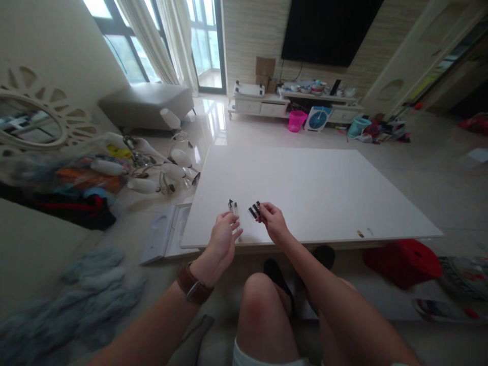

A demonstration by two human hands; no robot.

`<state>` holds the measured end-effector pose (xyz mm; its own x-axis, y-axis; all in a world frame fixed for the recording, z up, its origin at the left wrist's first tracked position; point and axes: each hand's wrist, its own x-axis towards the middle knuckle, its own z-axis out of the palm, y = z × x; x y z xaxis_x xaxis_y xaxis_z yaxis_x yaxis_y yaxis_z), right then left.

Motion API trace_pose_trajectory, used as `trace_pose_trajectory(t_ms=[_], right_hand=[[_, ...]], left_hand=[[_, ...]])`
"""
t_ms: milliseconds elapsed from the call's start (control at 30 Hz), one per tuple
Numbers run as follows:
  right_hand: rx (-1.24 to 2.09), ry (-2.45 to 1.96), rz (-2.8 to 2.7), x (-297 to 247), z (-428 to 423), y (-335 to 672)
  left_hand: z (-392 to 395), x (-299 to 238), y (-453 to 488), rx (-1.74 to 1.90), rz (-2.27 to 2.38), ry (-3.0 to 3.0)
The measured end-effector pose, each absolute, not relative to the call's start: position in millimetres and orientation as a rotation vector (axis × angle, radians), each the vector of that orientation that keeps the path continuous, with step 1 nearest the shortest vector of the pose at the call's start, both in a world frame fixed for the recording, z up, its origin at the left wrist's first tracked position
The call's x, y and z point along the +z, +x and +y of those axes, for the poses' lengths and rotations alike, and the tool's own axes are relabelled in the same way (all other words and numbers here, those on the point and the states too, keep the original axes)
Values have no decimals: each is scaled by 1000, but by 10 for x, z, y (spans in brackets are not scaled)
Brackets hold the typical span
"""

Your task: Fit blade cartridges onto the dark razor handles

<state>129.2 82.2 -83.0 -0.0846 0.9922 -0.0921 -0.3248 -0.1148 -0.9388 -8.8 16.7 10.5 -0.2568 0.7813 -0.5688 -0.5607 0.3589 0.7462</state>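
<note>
My right hand (pixel 273 222) pinches a small flat piece with black and white bands (pixel 254 210) between thumb and fingers, just above the white tabletop (pixel 297 178). What exactly this piece is, I cannot make out. My left hand (pixel 224 235), with a brown strap on the wrist, hovers at the table's near edge with its fingers apart. Right beside its fingertips are a few slim pen-like items with dark ends (pixel 235 206), partly covered by the hand. The two hands are a short way apart.
Two tiny objects (pixel 360 234) lie near the table's front right edge. A red stool-like object (pixel 406 262) stands beyond that edge. On the left are an opened white box (pixel 163 234) and a lamp with several white shades (pixel 179 157). A pink basket (pixel 296 121) stands behind.
</note>
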Motion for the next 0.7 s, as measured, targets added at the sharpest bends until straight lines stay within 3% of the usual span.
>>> trace_pose_trajectory(t_ms=[300,700], right_hand=[[1691,-870,-780,-612,509,1275],[1410,-964,-1199,-690,480,1299]], left_hand=[[-9,23,100,1158,1140,311],[-27,25,139,1300,1089,199]])
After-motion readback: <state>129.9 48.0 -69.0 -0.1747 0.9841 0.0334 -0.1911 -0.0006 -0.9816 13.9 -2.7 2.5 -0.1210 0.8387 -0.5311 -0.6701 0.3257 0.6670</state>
